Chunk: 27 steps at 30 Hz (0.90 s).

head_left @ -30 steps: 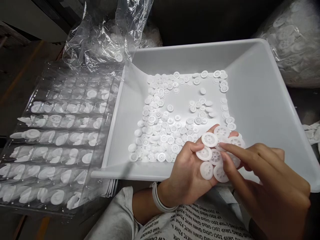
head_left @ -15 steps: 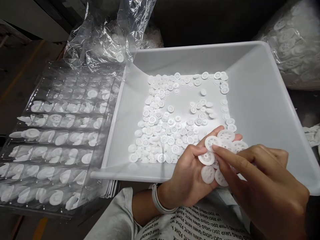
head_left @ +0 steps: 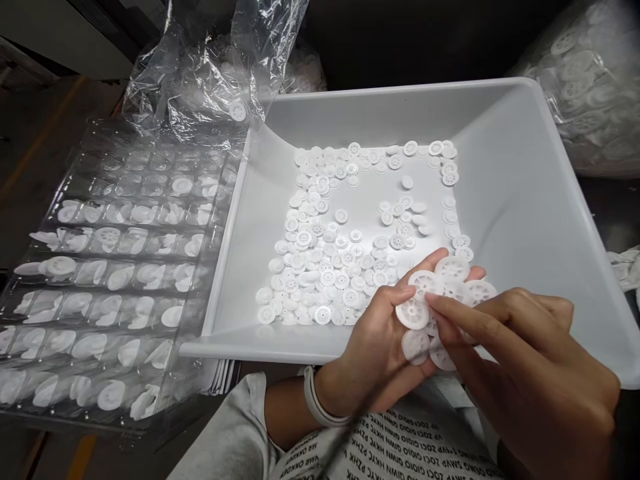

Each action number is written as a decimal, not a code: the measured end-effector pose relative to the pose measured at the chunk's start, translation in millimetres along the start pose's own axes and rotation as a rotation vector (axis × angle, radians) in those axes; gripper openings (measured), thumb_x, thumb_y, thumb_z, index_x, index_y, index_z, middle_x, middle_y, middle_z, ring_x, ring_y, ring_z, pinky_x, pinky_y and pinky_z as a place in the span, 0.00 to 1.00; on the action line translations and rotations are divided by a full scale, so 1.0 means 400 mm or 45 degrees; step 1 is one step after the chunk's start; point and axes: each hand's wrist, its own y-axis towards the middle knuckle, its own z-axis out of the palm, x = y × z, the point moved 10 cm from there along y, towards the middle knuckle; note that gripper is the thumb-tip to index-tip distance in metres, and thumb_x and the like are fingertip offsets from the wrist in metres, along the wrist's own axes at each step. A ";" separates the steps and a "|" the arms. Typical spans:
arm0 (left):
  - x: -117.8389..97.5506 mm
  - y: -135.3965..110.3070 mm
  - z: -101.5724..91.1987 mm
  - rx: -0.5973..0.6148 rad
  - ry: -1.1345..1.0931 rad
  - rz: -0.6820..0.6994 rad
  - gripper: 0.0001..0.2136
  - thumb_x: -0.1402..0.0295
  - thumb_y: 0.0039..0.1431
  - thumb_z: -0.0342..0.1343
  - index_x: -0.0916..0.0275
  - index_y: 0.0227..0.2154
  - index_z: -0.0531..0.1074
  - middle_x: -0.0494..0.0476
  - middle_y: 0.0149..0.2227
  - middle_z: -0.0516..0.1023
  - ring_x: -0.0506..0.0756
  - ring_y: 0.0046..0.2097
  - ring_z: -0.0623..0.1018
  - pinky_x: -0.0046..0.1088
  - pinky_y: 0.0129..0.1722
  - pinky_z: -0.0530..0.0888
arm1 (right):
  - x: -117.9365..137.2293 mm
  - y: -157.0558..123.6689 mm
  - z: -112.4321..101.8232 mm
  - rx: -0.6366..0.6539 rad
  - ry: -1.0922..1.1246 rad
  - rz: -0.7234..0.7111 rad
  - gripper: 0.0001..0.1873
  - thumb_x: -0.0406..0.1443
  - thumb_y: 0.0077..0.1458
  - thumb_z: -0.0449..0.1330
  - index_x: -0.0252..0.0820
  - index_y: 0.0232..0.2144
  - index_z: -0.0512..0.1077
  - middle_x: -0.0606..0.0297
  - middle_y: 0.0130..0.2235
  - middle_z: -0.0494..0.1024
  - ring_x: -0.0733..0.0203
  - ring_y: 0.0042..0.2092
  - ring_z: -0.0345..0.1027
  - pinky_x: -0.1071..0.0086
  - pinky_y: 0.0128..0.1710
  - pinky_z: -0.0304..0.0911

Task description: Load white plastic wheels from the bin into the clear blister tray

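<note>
Palm up over the front edge of the bin, my left hand (head_left: 373, 347) cradles several white plastic gears (head_left: 413, 314), its thumb pressing on the rim of one. The gears are round and flat, with spoke-like openings in their faces. My right hand (head_left: 525, 360) reaches in from the right, index finger and thumb closed at the edge of a white gear (head_left: 425, 283) in the left palm. The right hand's other fingers are curled and partly hide the pile. Below lies the grey-white bin (head_left: 560, 193), with many similar gears (head_left: 327, 277) scattered over its floor, mostly to the left.
Left of the bin is a clear compartment tray (head_left: 107, 260) with white gears in many pockets. A clear plastic bag (head_left: 210, 87) of gears stands behind it. Another filled bag (head_left: 585, 87) is at the back right.
Both hands stay almost in place over the gears. The view shifts very slightly, and a blurred dark streak now crosses near my left wrist and shirt.
</note>
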 end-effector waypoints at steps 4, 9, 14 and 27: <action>0.003 0.003 -0.009 -0.016 0.005 -0.010 0.23 0.62 0.64 0.41 0.46 0.61 0.61 0.52 0.61 0.68 0.60 0.64 0.64 0.39 0.58 0.60 | -0.005 0.002 -0.007 0.017 -0.017 -0.012 0.15 0.23 0.55 0.61 0.38 0.45 0.75 0.67 0.26 0.66 0.68 0.28 0.59 0.64 0.34 0.53; -0.001 0.001 -0.011 -0.014 0.000 0.024 0.22 0.63 0.65 0.41 0.48 0.61 0.61 0.54 0.62 0.67 0.61 0.64 0.63 0.44 0.61 0.57 | -0.009 0.005 -0.038 0.032 -0.026 -0.051 0.08 0.27 0.61 0.55 0.36 0.39 0.74 0.66 0.22 0.66 0.65 0.26 0.60 0.64 0.32 0.54; -0.002 -0.001 -0.009 -0.037 -0.032 0.018 0.22 0.64 0.65 0.41 0.50 0.62 0.60 0.55 0.61 0.68 0.59 0.64 0.65 0.41 0.62 0.57 | -0.011 0.001 -0.045 0.034 -0.004 -0.087 0.09 0.24 0.56 0.59 0.37 0.39 0.73 0.67 0.23 0.66 0.67 0.25 0.59 0.66 0.30 0.53; -0.004 0.009 -0.012 -0.116 -0.024 -0.006 0.22 0.60 0.64 0.44 0.51 0.60 0.63 0.55 0.61 0.69 0.60 0.64 0.64 0.41 0.63 0.57 | -0.046 -0.006 -0.055 -0.074 0.031 0.098 0.03 0.27 0.55 0.63 0.34 0.34 0.75 0.68 0.23 0.64 0.70 0.23 0.54 0.68 0.26 0.52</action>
